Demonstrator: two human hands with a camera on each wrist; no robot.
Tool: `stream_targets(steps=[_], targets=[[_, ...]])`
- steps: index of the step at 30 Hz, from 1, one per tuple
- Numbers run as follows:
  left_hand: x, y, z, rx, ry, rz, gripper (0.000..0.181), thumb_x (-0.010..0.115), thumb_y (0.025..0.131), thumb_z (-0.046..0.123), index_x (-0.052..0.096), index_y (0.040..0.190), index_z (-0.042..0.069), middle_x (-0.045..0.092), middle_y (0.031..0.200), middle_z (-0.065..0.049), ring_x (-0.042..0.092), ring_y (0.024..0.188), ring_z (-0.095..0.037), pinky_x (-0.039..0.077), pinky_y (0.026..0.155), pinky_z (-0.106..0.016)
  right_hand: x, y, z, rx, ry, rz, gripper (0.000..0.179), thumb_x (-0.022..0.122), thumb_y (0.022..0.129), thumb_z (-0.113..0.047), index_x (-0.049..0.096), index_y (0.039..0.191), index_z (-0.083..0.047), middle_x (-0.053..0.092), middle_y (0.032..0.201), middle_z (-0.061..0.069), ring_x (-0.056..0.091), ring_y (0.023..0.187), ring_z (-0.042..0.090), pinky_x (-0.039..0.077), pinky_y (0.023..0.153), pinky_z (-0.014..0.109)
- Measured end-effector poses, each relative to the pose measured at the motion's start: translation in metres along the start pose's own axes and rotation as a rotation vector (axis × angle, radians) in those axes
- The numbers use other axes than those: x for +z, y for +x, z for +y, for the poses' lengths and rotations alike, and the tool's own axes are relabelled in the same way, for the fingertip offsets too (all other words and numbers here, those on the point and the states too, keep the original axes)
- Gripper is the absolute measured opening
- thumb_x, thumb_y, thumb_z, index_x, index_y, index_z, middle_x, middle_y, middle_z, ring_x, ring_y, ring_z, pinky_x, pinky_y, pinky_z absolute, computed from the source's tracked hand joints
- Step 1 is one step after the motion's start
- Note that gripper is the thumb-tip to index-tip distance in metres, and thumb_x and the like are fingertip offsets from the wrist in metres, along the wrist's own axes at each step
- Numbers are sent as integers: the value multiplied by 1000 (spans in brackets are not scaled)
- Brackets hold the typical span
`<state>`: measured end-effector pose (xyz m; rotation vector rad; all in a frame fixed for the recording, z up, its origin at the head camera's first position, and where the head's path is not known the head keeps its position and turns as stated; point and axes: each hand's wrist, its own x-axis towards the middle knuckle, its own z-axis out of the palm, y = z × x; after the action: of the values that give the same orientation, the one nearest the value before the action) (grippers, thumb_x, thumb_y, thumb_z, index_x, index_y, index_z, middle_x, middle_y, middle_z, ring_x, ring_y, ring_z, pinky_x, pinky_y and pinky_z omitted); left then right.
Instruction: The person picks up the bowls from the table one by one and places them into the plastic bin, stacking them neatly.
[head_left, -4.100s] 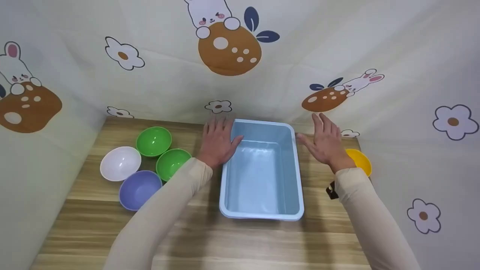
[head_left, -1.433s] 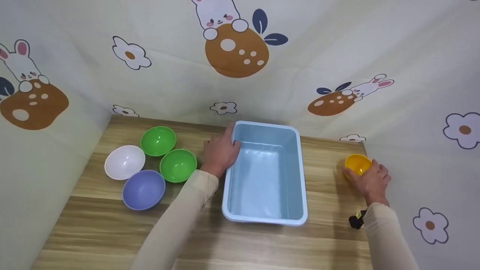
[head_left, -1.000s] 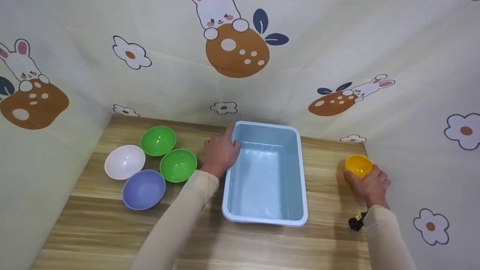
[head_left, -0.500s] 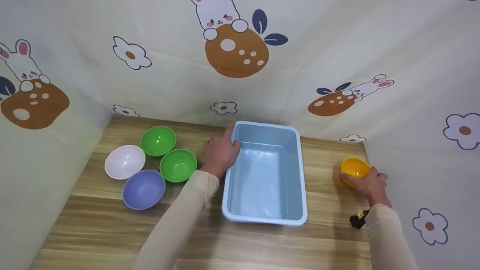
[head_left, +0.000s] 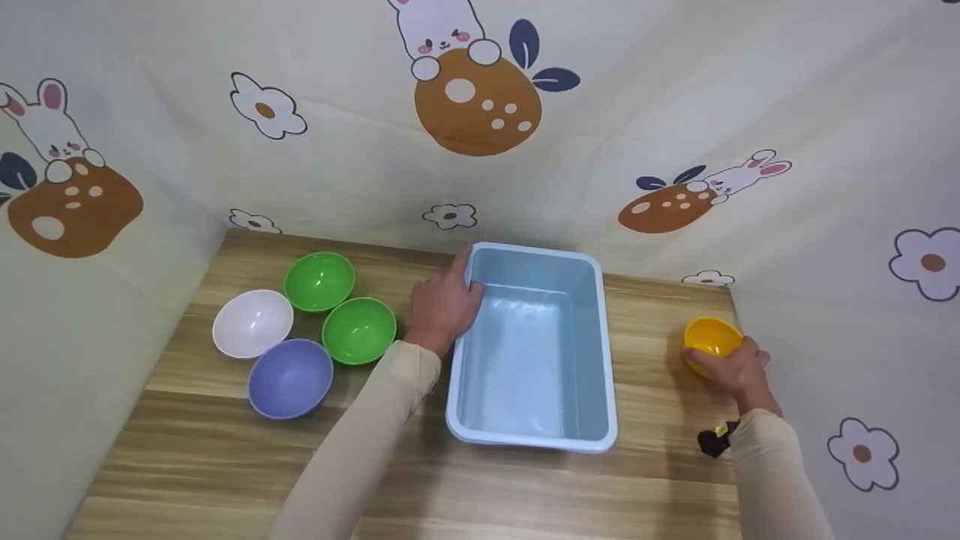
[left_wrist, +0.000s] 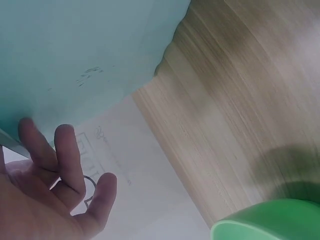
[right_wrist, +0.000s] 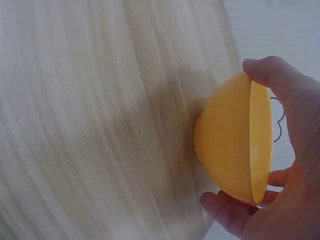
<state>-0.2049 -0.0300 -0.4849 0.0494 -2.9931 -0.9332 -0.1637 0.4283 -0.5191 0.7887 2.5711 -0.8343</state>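
My left hand (head_left: 444, 306) grips the left rim of a light blue plastic basin (head_left: 606, 360), thumb over the inner side. In the left wrist view, fingers (left_wrist: 70, 162) bend against the outside of the basin wall (left_wrist: 90, 55). At the right side of the table, my right hand (head_left: 741, 373) holds a yellow bowl (head_left: 712, 334). The right wrist view has the thumb at one side of the yellow bowl (right_wrist: 227, 135) and fingers at the opposite side. Whether its base touches the table, I cannot tell. Nothing lies inside the basin.
Left of the basin stand two green bowls (head_left: 320, 281), a white bowl (head_left: 253, 324) and a purple bowl (head_left: 291, 379), close together. Patterned curtain (head_left: 337, 165) borders the wooden table (head_left: 225, 465) at the back and sides. A dark wrist device (head_left: 714, 441) sits by the right cuff.
My right hand has gone from beside the basin to the yellow bowl and taken hold, shifting it slightly toward me. The left hand has closed from spread fingers onto the basin rim.
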Motion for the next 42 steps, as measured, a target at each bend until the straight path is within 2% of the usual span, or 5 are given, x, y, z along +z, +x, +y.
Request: stream_targets(steps=[5,10,25,32,42], targets=[[-1,0,-1,1,3,3,63,50,100,33,30,160,25,64,68,-5,59,59,-23,42,56,-36,2,0,0,21,35,-2,127,71,84,-61,-6,156,10,14,148,37,34,125,48,36,116,62],[1,-1,0,-6,3,4,63,51,100,33,30,160,25,61,66,-4,57,57,-23,38,50,-34,2,-2,1,28,40,0,127,72,83,-60,-5,155,11,15,147,36,34,125,48,36,116,63],[5,0,2,-26,-37,4,62,51,100,32,34,159,24,59,61,-3,57,54,-23,38,50,-35,-5,-6,-5,-56,33,45,124,72,83,-60,0,156,10,18,149,37,38,124,48,38,115,63],[3,1,1,-22,-32,6,63,52,100,33,33,159,26,60,64,-3,58,57,-23,39,51,-35,-11,-11,-13,-149,0,85,121,71,84,-60,5,156,11,23,145,37,40,119,46,42,108,62],[1,1,1,-20,-19,0,63,51,100,33,32,159,25,59,63,-3,57,55,-23,37,49,-34,-20,-23,-30,-226,-11,64,122,72,85,-60,3,157,10,22,148,38,41,121,47,41,111,65]])
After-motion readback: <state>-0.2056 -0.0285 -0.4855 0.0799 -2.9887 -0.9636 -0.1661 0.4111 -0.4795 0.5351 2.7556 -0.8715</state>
